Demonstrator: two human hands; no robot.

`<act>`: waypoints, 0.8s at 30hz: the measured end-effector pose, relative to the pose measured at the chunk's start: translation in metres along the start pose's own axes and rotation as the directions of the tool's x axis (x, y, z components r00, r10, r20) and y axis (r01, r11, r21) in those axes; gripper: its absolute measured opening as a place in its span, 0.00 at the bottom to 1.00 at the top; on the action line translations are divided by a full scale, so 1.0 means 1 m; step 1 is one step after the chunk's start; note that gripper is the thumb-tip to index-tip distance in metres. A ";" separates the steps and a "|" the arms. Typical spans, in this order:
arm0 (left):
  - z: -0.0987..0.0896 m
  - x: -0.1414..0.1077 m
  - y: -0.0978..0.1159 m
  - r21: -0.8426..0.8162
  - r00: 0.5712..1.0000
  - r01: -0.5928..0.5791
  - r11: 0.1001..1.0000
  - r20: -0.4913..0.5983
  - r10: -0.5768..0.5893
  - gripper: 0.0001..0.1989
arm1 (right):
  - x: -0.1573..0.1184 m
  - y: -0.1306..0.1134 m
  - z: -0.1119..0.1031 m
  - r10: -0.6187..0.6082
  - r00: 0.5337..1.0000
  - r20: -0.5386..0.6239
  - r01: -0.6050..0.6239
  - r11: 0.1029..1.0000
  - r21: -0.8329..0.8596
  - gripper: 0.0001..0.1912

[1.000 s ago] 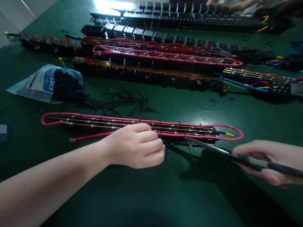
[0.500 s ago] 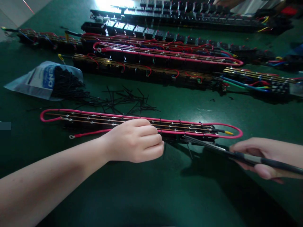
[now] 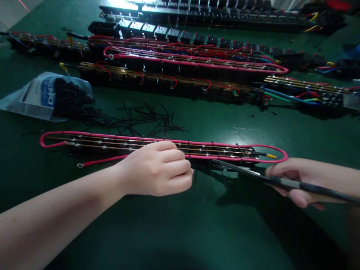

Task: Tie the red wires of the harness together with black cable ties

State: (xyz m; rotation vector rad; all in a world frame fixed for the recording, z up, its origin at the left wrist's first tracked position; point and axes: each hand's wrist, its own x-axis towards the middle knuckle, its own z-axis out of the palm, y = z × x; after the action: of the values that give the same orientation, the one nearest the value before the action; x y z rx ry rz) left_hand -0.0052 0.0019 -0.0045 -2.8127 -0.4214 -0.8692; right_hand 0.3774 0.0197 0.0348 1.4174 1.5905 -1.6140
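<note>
A long black strip assembly (image 3: 92, 149) with copper rods lies across the green table. A red cable (image 3: 118, 135) loops along it, held by black cable ties, and one end carries a ring terminal (image 3: 80, 165). My left hand (image 3: 159, 168) is closed in a fist at the middle of the strip's front edge; what its fingers hold is hidden. My right hand (image 3: 298, 180) grips long, slim-jawed pliers (image 3: 281, 182) with dark handles. Their tips are at the strip's front edge, right of my left hand, near a dangling cable tie tail (image 3: 224, 180).
Behind the strip, loose black cable ties (image 3: 146, 118) spill from a clear plastic bag (image 3: 36, 97). Farther back lie several similar wired assemblies (image 3: 168, 80), one with a red cable loop (image 3: 197, 67). A row of black blocks (image 3: 173, 34) stands behind them.
The view has shifted slightly, so most things sit a little farther left. My right hand and the pliers have moved slightly up and left in view. My left hand stays closed at the strip.
</note>
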 end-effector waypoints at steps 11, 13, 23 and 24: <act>0.003 -0.003 -0.003 -0.001 0.999 0.001 1.000 -0.034 -0.001 0.07 | 0.009 0.000 0.005 0.050 0.997 -0.055 -0.052 0.998 -0.048 0.40; 0.003 -0.004 -0.004 0.002 0.999 0.006 1.000 -0.045 -0.006 0.06 | 0.011 -0.001 0.008 0.038 0.995 -0.091 -0.045 0.996 -0.075 0.38; 0.001 -0.004 -0.007 -0.006 0.998 0.008 1.000 -0.070 -0.008 0.12 | 0.001 -0.024 0.022 -0.137 0.968 -0.212 0.090 0.973 -0.215 0.44; 0.001 -0.004 -0.007 0.002 0.997 0.011 1.000 -0.076 -0.011 0.13 | 0.002 -0.028 0.024 -0.145 0.955 -0.260 0.079 0.966 -0.247 0.45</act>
State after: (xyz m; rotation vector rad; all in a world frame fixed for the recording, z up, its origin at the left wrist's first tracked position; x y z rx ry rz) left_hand -0.0102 0.0077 -0.0076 -2.7667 -0.4266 -0.9739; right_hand 0.3445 0.0048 0.0404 1.4954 1.9810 -1.2744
